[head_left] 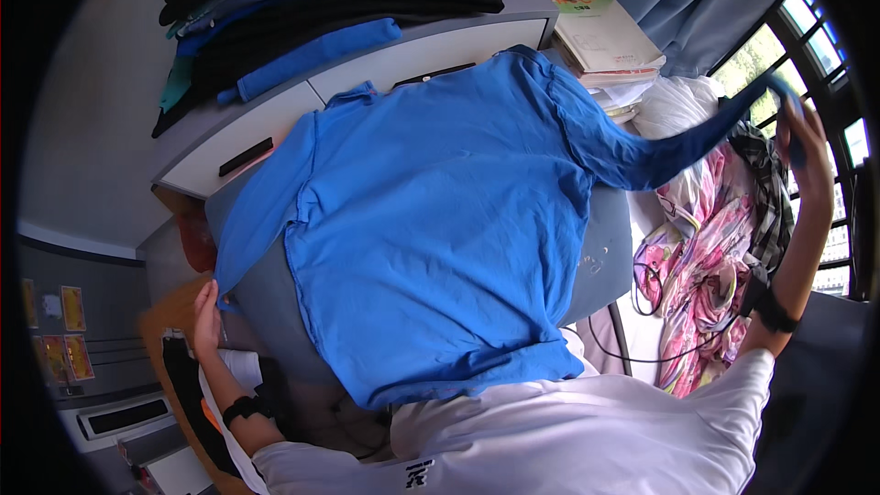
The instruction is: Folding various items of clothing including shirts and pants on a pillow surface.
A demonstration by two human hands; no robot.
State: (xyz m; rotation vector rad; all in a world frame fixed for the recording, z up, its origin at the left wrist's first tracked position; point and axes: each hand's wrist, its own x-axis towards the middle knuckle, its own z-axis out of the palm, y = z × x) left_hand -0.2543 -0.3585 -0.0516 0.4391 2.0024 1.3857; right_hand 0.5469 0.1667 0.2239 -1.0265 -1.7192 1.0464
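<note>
White T-shirt (587,431) seemingly touches blue shirt (440,238); black cable (642,361) crosses floral fabric (701,280).

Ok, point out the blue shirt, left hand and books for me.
Blue shirt (440,229): head view, middle of its body.
Left hand (207,319): head view, middle of the hand.
Books (607,38): head view, cover of the top one.

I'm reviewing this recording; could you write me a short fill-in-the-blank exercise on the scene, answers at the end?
1. The shirt spread in front of the person is ____ in colour.
2. The left hand and the right hand each hold the end of one ____ of the shirt.
3. The pink patterned fabric lies to the person's ____ of the shirt.

Missing words: blue; sleeve; right.
</note>
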